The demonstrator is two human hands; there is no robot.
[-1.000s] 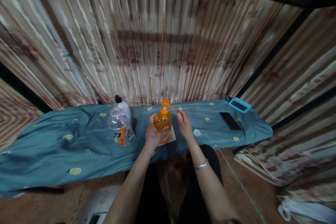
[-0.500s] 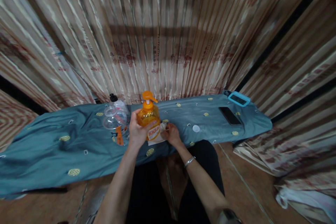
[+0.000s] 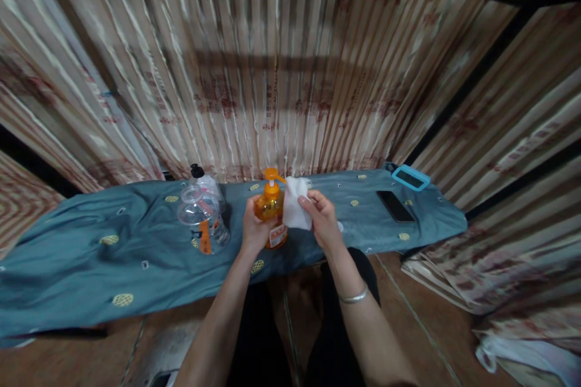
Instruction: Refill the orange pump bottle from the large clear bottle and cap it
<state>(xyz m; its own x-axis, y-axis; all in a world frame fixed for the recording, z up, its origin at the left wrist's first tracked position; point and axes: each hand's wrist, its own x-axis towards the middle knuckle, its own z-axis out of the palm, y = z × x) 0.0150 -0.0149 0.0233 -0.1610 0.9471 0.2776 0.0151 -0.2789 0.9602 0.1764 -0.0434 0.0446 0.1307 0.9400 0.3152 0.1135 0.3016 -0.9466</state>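
Note:
An orange pump bottle (image 3: 271, 208) with a pale label stands upright near the front of the cloth-covered surface. My left hand (image 3: 255, 227) is wrapped round its left side. Pinched between the thumb and fingers of my right hand (image 3: 323, 217) is a white cloth or tissue (image 3: 296, 204), raised just right of the bottle and its pump spout. Whether the cloth touches the bottle I cannot tell. Left of my left hand are a clear plastic bottle (image 3: 193, 211) with an orange label and, behind it, a bottle with a black pump top (image 3: 196, 171).
A teal patterned cloth (image 3: 154, 281) covers the long narrow surface. On its right lie a black phone (image 3: 394, 206) and a blue-framed device (image 3: 411, 178). A white round disc (image 3: 340, 227) is partly hidden by my right hand. Patterned curtains (image 3: 254, 72) hang behind.
My right hand has lifted the white cloth from low beside the bottle to near its pump. The orange bottle, with my left hand on it, has shifted right and lower.

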